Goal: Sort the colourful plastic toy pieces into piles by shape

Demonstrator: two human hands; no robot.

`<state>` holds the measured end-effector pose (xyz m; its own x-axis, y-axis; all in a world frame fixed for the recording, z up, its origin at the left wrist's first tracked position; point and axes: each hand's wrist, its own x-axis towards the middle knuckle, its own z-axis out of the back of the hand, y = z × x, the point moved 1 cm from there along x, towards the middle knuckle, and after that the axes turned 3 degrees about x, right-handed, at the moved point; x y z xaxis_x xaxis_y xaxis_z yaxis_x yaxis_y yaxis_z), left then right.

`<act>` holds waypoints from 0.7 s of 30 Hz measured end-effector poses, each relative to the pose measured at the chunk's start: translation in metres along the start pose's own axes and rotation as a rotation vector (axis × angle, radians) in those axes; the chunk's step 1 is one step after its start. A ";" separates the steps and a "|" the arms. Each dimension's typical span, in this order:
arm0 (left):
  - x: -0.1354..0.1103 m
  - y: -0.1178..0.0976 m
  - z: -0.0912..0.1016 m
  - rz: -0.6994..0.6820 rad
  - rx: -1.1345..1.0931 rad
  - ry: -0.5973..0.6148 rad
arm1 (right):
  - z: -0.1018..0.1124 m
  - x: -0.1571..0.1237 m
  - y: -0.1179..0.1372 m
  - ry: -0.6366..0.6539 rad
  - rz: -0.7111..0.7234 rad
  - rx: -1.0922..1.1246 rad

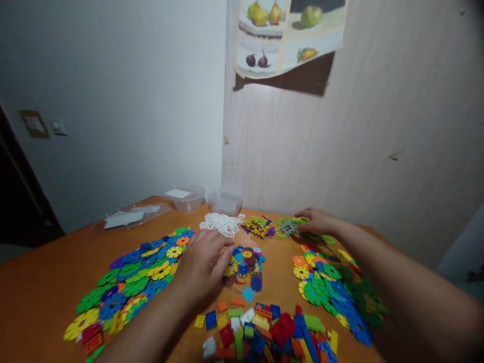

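Observation:
My left hand (206,254) hovers over or rests by the small pile of dark and bright discs (244,262), its fingers loosely bent and thumb apart; no object shows in it. On its left spreads a large pile of notched plastic discs (136,272). My right hand (317,222) reaches to the back of the table, at the lime green interlocking pieces (282,222) and a grey lattice piece (288,228). Its thumb and fingers are apart, and the fingertips are partly blurred. Beneath my right forearm lies another pile of notched discs (321,282).
Building bricks (260,327) lie in a heap at the front. White flat pieces (219,223) and yellow and purple pieces (259,227) lie at the back. Behind stand clear plastic containers (226,202), with a clear bag (130,217) to their left. A wall closes off the far edge.

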<state>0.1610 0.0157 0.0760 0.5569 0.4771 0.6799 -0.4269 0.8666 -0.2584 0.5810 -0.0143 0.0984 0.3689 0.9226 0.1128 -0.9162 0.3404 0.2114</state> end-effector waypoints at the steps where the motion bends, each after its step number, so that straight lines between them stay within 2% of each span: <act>1: 0.000 0.000 0.000 -0.004 0.001 0.000 | -0.006 0.007 0.003 0.037 0.015 -0.017; 6: -0.001 -0.001 0.000 -0.011 0.018 0.008 | -0.028 0.035 0.015 0.158 0.045 -0.082; 12: -0.002 0.000 0.000 -0.020 0.030 0.060 | -0.039 0.058 0.025 0.235 0.048 -0.095; 21: -0.002 0.000 -0.001 -0.024 0.047 0.086 | -0.049 0.061 0.033 0.308 0.017 -0.163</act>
<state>0.1607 0.0147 0.0738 0.6255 0.4683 0.6240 -0.4442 0.8713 -0.2087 0.5656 0.0619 0.0649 0.3113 0.9315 -0.1882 -0.9440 0.3259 0.0512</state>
